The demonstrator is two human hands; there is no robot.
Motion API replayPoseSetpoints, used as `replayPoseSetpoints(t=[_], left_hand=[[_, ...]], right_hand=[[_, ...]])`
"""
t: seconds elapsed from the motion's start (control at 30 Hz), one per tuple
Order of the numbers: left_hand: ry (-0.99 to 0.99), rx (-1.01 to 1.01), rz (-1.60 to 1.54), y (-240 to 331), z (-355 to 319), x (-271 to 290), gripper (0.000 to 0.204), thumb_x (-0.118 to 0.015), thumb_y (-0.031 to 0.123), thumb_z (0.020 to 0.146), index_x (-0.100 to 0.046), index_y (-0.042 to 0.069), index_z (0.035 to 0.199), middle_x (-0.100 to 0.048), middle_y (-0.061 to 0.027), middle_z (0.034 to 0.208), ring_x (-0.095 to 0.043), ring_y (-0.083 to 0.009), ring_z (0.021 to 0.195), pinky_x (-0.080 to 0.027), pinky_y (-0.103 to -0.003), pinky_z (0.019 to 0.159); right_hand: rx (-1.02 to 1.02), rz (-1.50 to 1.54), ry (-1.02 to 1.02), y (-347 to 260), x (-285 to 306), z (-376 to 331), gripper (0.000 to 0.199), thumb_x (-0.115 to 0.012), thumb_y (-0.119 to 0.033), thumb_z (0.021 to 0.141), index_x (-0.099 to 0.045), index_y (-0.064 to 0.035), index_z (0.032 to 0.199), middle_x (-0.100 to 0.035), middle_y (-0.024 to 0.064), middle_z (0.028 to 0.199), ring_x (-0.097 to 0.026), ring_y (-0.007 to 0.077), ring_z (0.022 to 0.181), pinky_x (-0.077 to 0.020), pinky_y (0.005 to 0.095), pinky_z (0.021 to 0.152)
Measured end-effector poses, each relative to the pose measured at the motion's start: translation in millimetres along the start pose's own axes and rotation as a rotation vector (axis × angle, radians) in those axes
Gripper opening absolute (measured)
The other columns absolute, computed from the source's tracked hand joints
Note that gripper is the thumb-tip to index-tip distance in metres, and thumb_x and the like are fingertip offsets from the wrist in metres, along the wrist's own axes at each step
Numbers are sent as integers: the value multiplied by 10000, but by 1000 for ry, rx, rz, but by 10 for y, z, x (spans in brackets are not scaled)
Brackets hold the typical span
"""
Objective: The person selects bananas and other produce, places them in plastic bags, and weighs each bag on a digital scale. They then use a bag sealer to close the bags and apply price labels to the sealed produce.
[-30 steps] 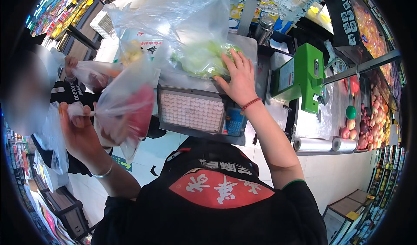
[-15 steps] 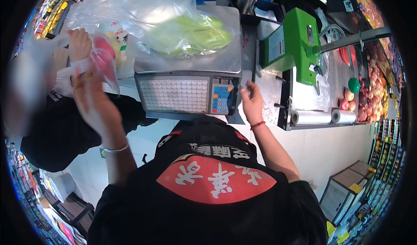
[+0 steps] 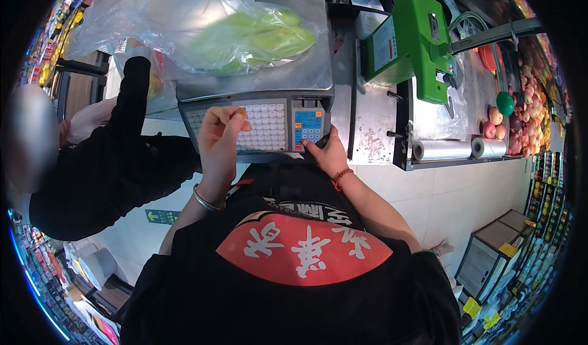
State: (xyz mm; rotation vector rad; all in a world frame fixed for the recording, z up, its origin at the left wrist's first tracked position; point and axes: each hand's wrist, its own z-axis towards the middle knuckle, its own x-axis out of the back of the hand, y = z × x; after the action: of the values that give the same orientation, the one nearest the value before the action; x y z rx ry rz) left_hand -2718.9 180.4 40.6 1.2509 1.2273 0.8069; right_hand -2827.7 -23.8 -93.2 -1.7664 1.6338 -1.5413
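Observation:
A weighing scale [image 3: 254, 91] stands before me, with a wide key panel [image 3: 266, 127] on its front. On its metal plate lies a clear plastic bag [image 3: 165, 20] of long green vegetables [image 3: 263, 39]; I cannot tell their kind. My left hand [image 3: 219, 140] hovers over the left part of the panel, fingers curled and thumb pinched to them. Whatever the pinch may hold is too small to make out. At the panel's lower right corner, my right hand [image 3: 327, 152] rests with its thumb on the blue number keys [image 3: 307, 127] and its fingers apart by the scale's edge.
Right of the scale stands a green bag-sealing device [image 3: 410, 45] on the metal counter. Two rolls of clear bags [image 3: 444, 150] lie at the counter's front, with apples [image 3: 495, 121] beyond. On the left a person in black [image 3: 92, 167] stands close, one sleeve reaching forward.
My left hand has come from the person's side to the key panel, its fingers now curled. My right hand has moved down-left onto the number keys. The person's red bagged item has gone from sight.

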Motion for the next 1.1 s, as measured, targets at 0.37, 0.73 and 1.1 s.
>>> replayPoseSetpoints(t=[0.37, 0.73, 1.1], left_hand=[[-14, 29, 9, -67, -56, 69, 145, -506, 1, 927, -434, 98, 847, -580, -78, 1013, -552, -115, 835, -460, -298, 854], [-18, 21, 3, -46, -77, 135, 162, -531, -21, 908, -440, 92, 837, -583, -82, 971, -579, -114, 808, -451, -257, 822], [45, -240, 303, 8, -70, 164, 449, -624, -12, 851, -420, 41, 1249, -482, -127, 1218, -518, -188, 1091, -437, -316, 926]], right_hand=[[66, 351, -176, 291, 160, 79, 643, -681, -113, 870, -337, 85, 1376, -608, 160, 1158, -600, 184, 1036, -481, 297, 906], [74, -25, 18, 30, 1, 61, 1036, -816, -286, 723, -163, 82, 1438, -516, 248, 1291, -527, 316, 1200, -415, 346, 1011], [251, -72, 254, -170, -35, 304, 954, -833, -251, 679, -292, 96, 1384, -519, 257, 1266, -506, 357, 1200, -396, 376, 1023]])
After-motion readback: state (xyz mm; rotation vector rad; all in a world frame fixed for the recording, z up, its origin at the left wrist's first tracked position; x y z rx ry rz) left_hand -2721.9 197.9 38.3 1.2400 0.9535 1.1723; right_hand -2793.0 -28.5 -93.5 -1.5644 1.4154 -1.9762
